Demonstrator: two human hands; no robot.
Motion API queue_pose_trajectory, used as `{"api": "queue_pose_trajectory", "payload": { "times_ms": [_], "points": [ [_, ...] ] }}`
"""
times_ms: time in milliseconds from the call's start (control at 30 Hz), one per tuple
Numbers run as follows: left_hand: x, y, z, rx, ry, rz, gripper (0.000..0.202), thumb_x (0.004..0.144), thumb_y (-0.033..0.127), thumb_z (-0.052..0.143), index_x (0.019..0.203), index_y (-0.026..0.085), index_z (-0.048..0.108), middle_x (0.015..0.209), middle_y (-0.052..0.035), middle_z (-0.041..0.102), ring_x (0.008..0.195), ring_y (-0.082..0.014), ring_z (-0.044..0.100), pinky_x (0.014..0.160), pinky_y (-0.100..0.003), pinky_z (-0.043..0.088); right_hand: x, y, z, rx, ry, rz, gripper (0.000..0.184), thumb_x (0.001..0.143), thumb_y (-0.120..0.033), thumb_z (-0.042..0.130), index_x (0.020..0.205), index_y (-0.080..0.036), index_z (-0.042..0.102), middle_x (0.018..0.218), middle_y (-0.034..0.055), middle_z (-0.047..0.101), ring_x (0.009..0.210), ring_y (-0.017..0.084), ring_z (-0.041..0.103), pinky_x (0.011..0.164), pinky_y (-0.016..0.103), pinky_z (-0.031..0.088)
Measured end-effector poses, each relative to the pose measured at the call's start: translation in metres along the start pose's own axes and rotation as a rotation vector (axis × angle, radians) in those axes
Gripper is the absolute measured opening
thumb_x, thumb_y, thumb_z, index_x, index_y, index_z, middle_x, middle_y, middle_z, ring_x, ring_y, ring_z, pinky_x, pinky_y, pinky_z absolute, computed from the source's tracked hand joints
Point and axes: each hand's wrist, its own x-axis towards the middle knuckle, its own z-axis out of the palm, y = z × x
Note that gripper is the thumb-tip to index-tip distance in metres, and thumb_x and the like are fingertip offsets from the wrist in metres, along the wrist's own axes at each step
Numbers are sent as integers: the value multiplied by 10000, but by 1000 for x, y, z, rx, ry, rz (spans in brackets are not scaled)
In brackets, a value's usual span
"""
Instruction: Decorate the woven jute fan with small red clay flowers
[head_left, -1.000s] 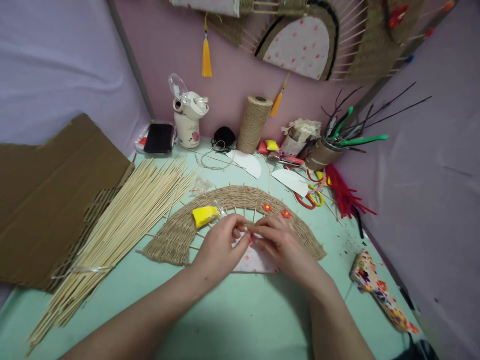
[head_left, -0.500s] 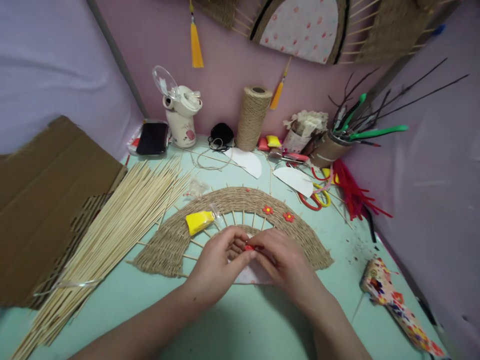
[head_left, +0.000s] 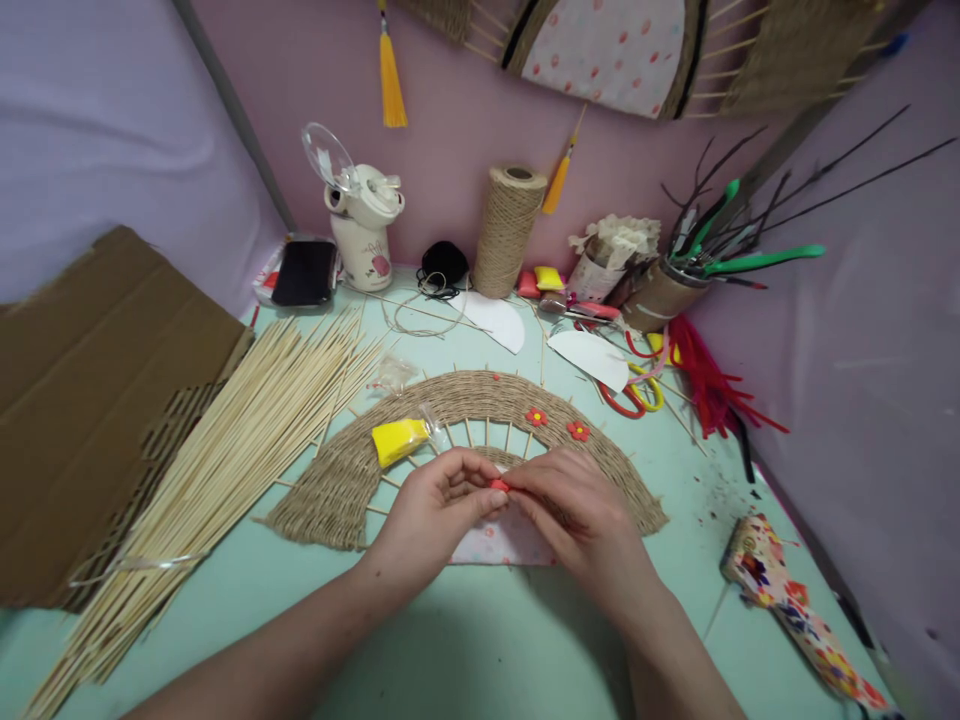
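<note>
Between my fingertips is a small piece of red clay [head_left: 499,485]. My left hand [head_left: 442,505] pinches it from the left, and my right hand [head_left: 577,510] from the right. Both are held over a woven twine fan [head_left: 330,500] with stick ribs, lying on the table; its spotted white centre [head_left: 502,543] is partly covered by my hands. Two red flowers with yellow centres, a nearer-middle flower [head_left: 535,418] and a right flower [head_left: 577,431], sit on the woven band. On the fan's left part rests a yellow clay packet [head_left: 400,442].
A bundle of thin sticks [head_left: 247,450] and cardboard [head_left: 97,400] lie at the left. Behind are a twine spool [head_left: 510,230], a white mug-like container [head_left: 364,240], scissors [head_left: 626,398] and a tool holder [head_left: 664,293]. A flower-patterned glue gun [head_left: 787,600] lies at the right.
My hands have risen slightly, and more of the red clay shows between the fingertips. More of the spotted centre is visible below them. The camera view has shifted a little.
</note>
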Motion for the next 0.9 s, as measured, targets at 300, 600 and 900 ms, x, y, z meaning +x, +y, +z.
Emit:
{"api": "queue_pose_trajectory", "payload": {
  "times_ms": [300, 600, 900],
  "points": [
    [-1, 1, 0, 41, -95, -14, 88, 709, 194, 717, 737, 161, 641, 671, 11, 649, 604, -109, 586, 602, -243, 496, -1, -3, 5, 0, 18, 21, 55, 845, -152, 571, 828, -204, 581, 774, 14, 615, 786, 172, 545, 713, 304, 383],
    [-1, -1, -8, 392, -126, 204, 23, 809, 204, 611, 819, 184, 612, 799, -4, 629, 751, -138, 593, 688, -267, 468, 0, -5, 1, 567, 12, 511, 43, 724, -203, 536, 681, -201, 534, 632, -24, 520, 572, 111, 468, 513, 229, 361],
    [-7, 0, -11, 975, -307, 489, 210, 795, 111, 564, 938, 199, 690, 1041, -74, 617, 1059, -243, 517, 928, -402, 402, 3, 1, 4, 767, 123, 563, 139, 775, -340, 707, 787, -205, 677, 698, -11, 622, 617, 106, 539, 548, 218, 410]
  ]
}}
